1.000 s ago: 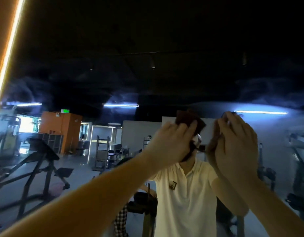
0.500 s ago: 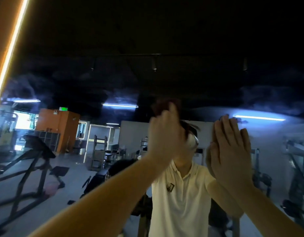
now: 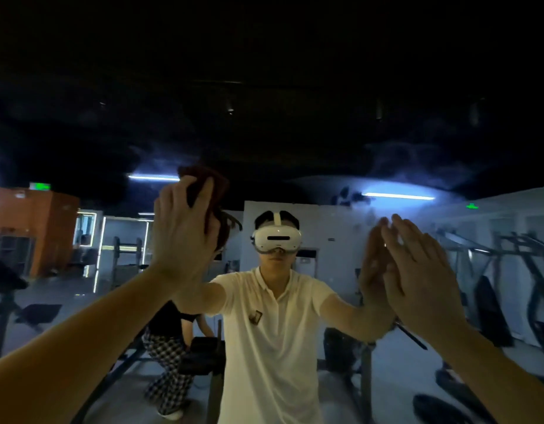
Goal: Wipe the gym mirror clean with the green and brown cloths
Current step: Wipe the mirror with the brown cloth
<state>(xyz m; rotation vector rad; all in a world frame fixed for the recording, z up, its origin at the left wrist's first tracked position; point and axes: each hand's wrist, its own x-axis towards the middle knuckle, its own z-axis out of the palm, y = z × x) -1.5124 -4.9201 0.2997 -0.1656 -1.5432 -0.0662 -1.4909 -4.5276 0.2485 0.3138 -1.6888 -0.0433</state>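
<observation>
Mirror: the gym mirror [image 3: 295,133] fills the view. It reflects the dim hall, and pale cloudy smears [image 3: 417,166] lie across its upper part.
Left hand: the left hand [image 3: 185,237] is raised against the glass. Its fingers [image 3: 203,197] are spread wide and fairly straight, pressing the brown cloth [image 3: 217,182] flat to the mirror. A bunched edge of the cloth shows above and between them.
Right hand: the right hand [image 3: 417,270] lies palm-flat on the glass with its fingers straight and close together, meeting its own reflection.
Green cloth: it is not visible, and I cannot tell whether it sits under the right palm.
Just changed: a second ago both hands worked close together at the centre, over the reflected face. The left hand has since swept up and to the left with the brown cloth, and the right hand has slid off to the right, so they now stand well apart.
Meaning: the centre patch looks passed over, and the reflected white headset [image 3: 277,238] now reads clearly there. The wipe seems to be spreading outwards.
Remaining: by my judgement the hazy band above both hands still needs wiping.
Surroundings: the reflection shows a lit ceiling strip [image 3: 397,195], an orange wall [image 3: 35,228] and a second person in checked trousers [image 3: 166,377].
</observation>
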